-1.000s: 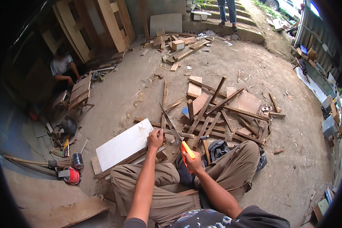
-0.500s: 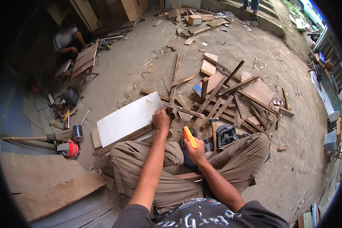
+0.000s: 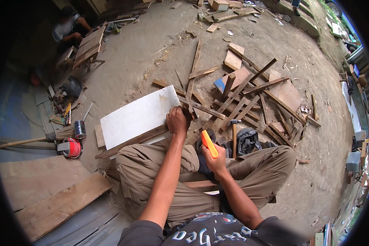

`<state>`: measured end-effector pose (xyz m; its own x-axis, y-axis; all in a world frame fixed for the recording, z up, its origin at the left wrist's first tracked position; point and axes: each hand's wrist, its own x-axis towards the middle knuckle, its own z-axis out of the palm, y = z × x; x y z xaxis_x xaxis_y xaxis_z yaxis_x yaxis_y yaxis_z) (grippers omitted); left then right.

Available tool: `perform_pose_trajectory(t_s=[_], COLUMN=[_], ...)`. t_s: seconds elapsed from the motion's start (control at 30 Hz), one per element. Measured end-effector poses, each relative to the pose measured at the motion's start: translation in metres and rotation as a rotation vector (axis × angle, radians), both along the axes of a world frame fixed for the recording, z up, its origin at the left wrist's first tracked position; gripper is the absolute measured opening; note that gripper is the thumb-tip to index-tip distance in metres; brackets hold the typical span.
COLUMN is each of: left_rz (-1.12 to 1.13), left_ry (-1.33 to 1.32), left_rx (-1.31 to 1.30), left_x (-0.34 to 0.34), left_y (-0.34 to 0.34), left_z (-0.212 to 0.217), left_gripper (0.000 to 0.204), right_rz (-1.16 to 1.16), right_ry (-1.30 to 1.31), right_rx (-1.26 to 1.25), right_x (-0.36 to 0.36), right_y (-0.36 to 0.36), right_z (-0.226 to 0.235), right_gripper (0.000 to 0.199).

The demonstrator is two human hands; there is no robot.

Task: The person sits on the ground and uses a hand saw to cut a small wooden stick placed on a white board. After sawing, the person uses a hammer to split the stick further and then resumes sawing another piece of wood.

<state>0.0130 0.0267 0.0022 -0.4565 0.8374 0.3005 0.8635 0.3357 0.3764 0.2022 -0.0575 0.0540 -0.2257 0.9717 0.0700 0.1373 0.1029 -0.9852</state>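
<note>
Clasping an orange-handled saw point(image 3: 209, 144) in the right grip point(image 3: 217, 161), pointing it forward and leftward, close beside the left grip point(image 3: 178, 120). Curling the left grip at the right end of a white board point(image 3: 137, 115), leaving its hold impossible to tell. Sitting with a hammer point(image 3: 234, 138) just right of the right grip and wooden strips point(image 3: 268, 85) beyond both.

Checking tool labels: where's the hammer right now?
Head view, right of centre: the hammer is between the right hand and the crumpled black bundle, its head end farthest from the person.
</note>
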Motion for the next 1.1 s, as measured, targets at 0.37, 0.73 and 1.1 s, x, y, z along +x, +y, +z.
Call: perform_pose_trajectory(t_s=[0.37, 0.73, 1.1], left_rz=[0.037, 0.034, 0.049], left_ry=[-0.012, 0.013, 0.014], left_rx=[-0.009, 0.042, 0.041], left_x=[0.003, -0.002, -0.013], left_y=[0.011, 0.012, 0.028], left_z=[-0.001, -0.001, 0.000], left_gripper=[0.013, 0.007, 0.011], right_rz=[0.104, 0.050, 0.128], right_ry=[-0.155, -0.092, -0.123], right_rx=[-0.128, -0.164, -0.124], right_x=[0.052, 0.011, 0.057], right_y=[-0.059, -0.008, -0.035], right_z=[0.015, 0.007, 0.024], right_gripper=[0.013, 0.015, 0.008])
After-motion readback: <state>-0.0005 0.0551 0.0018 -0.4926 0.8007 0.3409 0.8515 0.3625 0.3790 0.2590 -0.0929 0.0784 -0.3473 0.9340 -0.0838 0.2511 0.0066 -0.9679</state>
